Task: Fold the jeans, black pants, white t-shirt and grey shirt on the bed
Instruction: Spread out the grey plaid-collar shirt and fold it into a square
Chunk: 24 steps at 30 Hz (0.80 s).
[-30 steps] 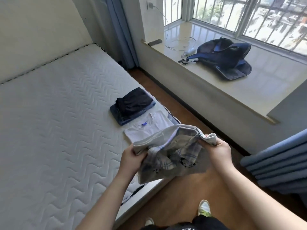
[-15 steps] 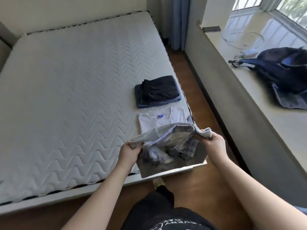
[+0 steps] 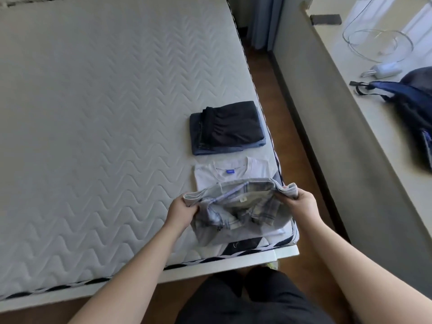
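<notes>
At the near right corner of the bed [image 3: 93, 113], the stock stood thus. Black pants [image 3: 233, 123]: folded, stacked on the folded jeans [image 3: 217, 148], farthest from the corner. White t-shirt [image 3: 233, 174]: folded flat, just nearer the corner. Grey shirt [image 3: 236, 213]: the one item left, by my judgement; partly folded, its lower part draped over the t-shirt beside the corner. Your left hand [image 3: 181, 210] pinched its left edge; your right hand [image 3: 299, 204] gripped the bunched right edge. You held both hands apart, forearms reaching in over the bed's foot, the cloth slack between them.
</notes>
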Each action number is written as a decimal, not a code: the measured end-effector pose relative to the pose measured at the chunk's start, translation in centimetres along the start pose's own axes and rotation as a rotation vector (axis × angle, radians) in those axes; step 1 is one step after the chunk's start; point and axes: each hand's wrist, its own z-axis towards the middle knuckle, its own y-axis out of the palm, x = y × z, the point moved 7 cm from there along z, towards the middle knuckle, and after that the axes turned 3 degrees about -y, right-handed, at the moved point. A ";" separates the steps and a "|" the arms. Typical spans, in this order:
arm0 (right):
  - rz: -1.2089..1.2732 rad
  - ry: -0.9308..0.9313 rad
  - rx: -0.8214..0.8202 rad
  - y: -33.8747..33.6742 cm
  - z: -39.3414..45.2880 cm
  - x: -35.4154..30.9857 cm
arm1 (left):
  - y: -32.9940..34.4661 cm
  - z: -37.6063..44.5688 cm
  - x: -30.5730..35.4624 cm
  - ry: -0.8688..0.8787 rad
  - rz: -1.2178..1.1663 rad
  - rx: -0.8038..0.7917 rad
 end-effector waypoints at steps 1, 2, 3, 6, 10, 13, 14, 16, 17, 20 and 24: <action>-0.002 0.003 -0.004 0.2 1.0 -0.1 | 0.2 1.1 0.2 -0.004 0.016 0.000; -0.006 0.008 -0.010 0.4 2.2 -0.2 | 0.4 2.2 0.5 -0.008 0.032 0.002; -0.011 0.010 -0.017 0.6 3.4 -0.3 | 0.7 3.2 0.8 -0.016 0.041 0.008; -0.041 0.000 -0.033 1.6 7.6 -0.6 | 1.6 7.0 1.5 -0.038 0.059 0.041; -0.089 -0.025 -0.080 4.0 13.1 -0.1 | 2.5 12.2 0.8 -0.059 0.100 0.082; -0.117 -0.037 -0.105 5.8 16.7 1.3 | 3.2 15.8 -0.5 -0.092 0.129 0.107; -0.124 -0.039 -0.111 6.4 17.8 1.9 | 3.4 17.0 -1.1 -0.108 0.138 0.116; -0.144 -0.040 -0.109 7.4 20.0 3.3 | 4.2 19.0 -2.3 -0.128 0.146 0.118; -0.156 -0.039 -0.113 8.1 21.0 4.0 | 4.6 20.0 -2.9 -0.133 0.143 0.118; -0.241 -0.038 -0.112 9.8 23.8 5.7 | 5.5 22.2 -4.5 -0.152 0.103 0.126; -0.316 -0.037 -0.105 11.7 26.2 7.5 | 6.5 24.4 -5.4 -0.130 0.100 0.143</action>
